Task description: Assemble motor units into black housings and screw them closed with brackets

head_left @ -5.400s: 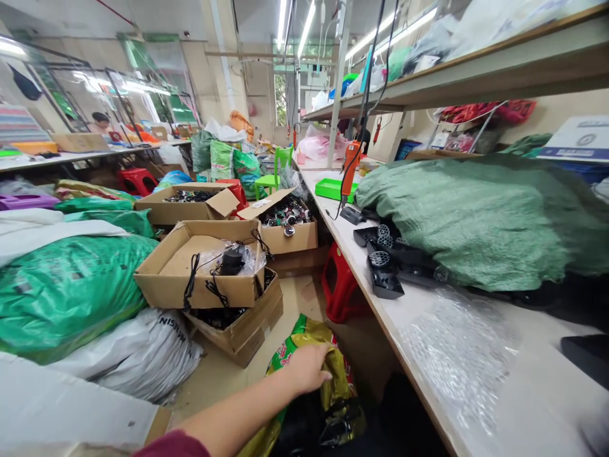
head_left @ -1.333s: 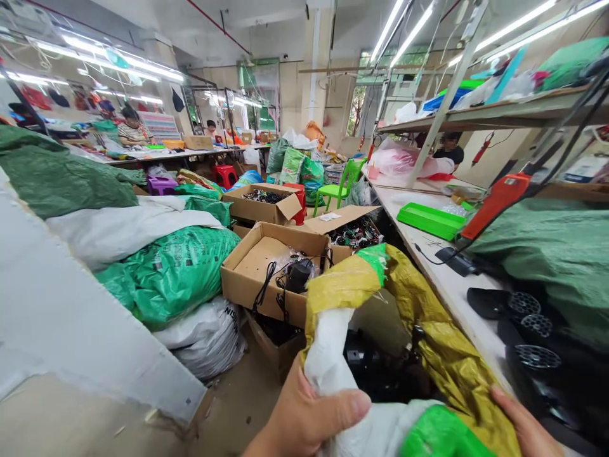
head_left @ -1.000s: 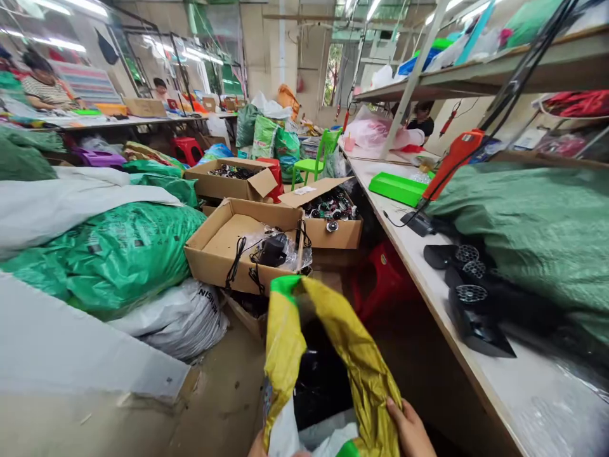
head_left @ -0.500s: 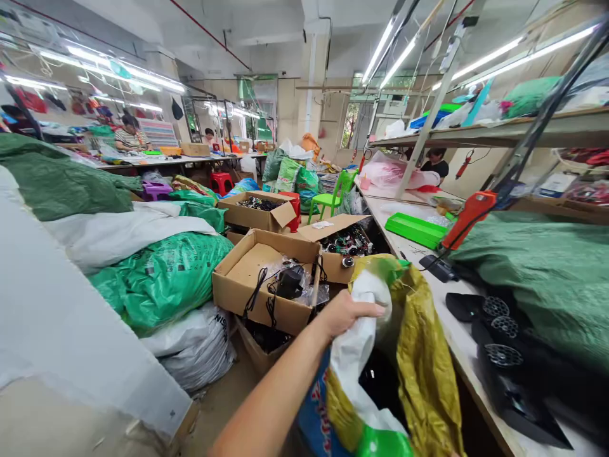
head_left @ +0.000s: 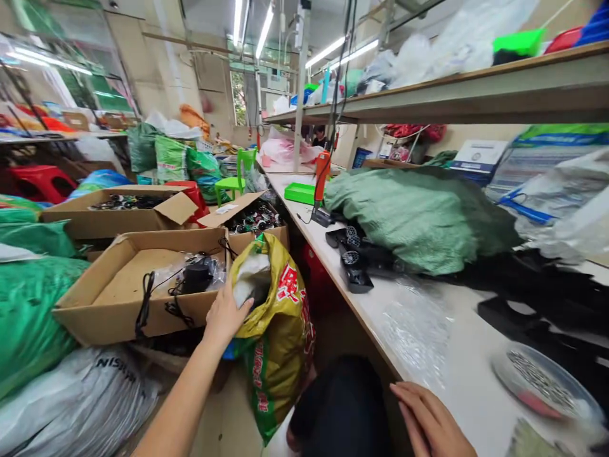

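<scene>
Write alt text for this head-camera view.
A person's left hand holds the mouth of a yellow sack beside a white workbench, the right hand open near its edge. Open cardboard boxes sit to the left; black parts lie on the workbench.

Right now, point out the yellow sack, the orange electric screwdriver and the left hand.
Yellow sack (head_left: 281, 325), head view: printed side.
Orange electric screwdriver (head_left: 322, 176), head view: body.
Left hand (head_left: 225, 317), head view: its back.

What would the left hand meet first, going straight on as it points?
Probably the white inside of the yellow bag that the left hand holds; depth within the opening is unclear.
</scene>
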`<state>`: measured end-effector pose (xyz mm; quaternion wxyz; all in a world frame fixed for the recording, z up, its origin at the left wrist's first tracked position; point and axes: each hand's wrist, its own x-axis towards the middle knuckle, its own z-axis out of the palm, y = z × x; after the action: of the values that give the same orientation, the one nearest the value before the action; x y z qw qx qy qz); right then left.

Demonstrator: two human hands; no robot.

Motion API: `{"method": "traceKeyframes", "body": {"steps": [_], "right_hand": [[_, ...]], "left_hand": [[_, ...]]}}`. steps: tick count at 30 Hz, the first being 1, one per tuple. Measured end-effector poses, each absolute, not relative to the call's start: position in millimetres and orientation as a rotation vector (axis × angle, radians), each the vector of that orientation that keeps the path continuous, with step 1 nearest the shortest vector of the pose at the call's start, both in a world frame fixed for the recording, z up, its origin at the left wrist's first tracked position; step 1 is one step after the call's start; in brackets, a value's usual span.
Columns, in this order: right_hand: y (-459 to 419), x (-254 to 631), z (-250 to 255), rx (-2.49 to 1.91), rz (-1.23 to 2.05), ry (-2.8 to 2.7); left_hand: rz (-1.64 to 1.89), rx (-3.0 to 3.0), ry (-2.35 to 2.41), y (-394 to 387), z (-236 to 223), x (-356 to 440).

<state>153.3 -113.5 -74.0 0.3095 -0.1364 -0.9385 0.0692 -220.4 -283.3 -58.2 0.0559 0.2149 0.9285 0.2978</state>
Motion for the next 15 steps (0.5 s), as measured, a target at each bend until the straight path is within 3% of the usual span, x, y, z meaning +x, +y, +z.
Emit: {"method": "traceKeyframes", "body": {"steps": [4, 9, 15], "right_hand": [[-128.8, 161.6, -73.7, -0.373, -0.038, -2.43], [-138.9, 147.6, -79.8, -0.441, -0.05, -2.481], [-133.4, 148.9, -76.0, -0.29, 0.036, -2.513]], "left_hand": [[0.9, 0.669, 2.864, -278.2, -89.6, -139.3], [0.727, 0.807, 2.532, -284.6, -125.6, -30.9], [0.605, 0.651, 2.439, -309.5, -107.5, 43.2]]}}
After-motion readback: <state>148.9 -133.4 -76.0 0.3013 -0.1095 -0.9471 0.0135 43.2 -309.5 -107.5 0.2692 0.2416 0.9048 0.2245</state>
